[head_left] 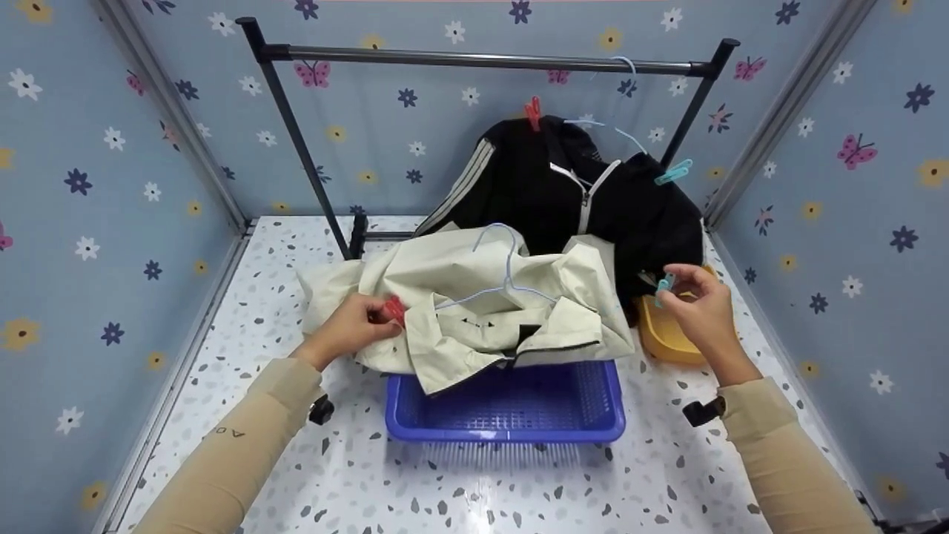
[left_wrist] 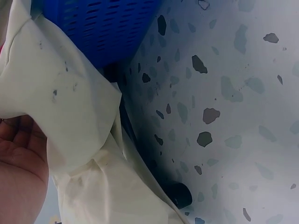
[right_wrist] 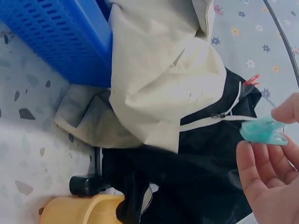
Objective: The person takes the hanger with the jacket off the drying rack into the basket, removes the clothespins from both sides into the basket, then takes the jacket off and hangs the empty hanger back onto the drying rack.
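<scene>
A cream jacket (head_left: 437, 267) with a dark zipper lies over the back of the blue basket (head_left: 504, 435), a light-blue hanger (head_left: 509, 274) inside its collar. My left hand (head_left: 348, 330) pinches a red clothespin (head_left: 394, 310) at the jacket's left shoulder; in the left wrist view cream cloth hides those fingertips. Off to the right, my right hand (head_left: 700, 308) holds a teal clothespin (head_left: 664, 288) between thumb and fingers, above a yellow container (head_left: 671, 334). The right wrist view shows this teal clothespin (right_wrist: 264, 130) apart from the jacket.
Behind, a black jacket (head_left: 519, 193) with white stripes hangs on a hanger from the dark rack bar (head_left: 474, 58). A red clothespin (head_left: 533, 113) and a teal one (head_left: 674, 172) grip its shoulders. Flowered walls (head_left: 852, 222) stand on both sides of the speckled floor (head_left: 356, 475).
</scene>
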Available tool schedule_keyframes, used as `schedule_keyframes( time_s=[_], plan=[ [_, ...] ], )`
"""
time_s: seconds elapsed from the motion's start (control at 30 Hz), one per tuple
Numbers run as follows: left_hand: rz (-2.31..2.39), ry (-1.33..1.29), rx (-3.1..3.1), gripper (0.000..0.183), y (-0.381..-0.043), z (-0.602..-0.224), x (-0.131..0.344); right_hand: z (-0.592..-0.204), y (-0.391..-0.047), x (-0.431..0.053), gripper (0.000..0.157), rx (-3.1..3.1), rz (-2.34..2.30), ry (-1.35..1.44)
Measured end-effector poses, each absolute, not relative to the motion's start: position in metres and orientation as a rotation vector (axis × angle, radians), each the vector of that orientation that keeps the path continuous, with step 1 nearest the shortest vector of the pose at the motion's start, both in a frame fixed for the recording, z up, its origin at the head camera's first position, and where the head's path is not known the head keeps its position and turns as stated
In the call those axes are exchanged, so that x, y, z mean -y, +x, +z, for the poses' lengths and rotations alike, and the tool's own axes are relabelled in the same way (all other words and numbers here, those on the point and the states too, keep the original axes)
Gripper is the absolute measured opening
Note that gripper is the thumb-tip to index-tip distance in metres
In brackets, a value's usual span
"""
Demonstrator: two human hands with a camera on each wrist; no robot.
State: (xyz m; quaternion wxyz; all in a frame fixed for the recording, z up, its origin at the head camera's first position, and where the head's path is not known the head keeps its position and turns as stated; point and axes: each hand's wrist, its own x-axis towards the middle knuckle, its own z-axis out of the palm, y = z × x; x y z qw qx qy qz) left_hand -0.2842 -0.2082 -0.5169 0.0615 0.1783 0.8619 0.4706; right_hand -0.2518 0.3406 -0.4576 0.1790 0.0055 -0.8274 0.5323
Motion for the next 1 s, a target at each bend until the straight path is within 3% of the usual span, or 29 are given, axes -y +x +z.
schedule_keyframes(
  time_s=[0.57, 1.0],
  plan=[
    [1.423, 0.513, -2.614, 0.009, -0.284, -0.520, 0.208, -0.472, -0.263, -0.373, 0.041, 2.332, 1.351, -0.216],
    [1.433, 0.511, -2.602, 0.010, -0.284, -0.520, 0.207, -0.502, -0.272, -0.407, 0.038, 2.423, 1.224, -0.369]
  ],
)
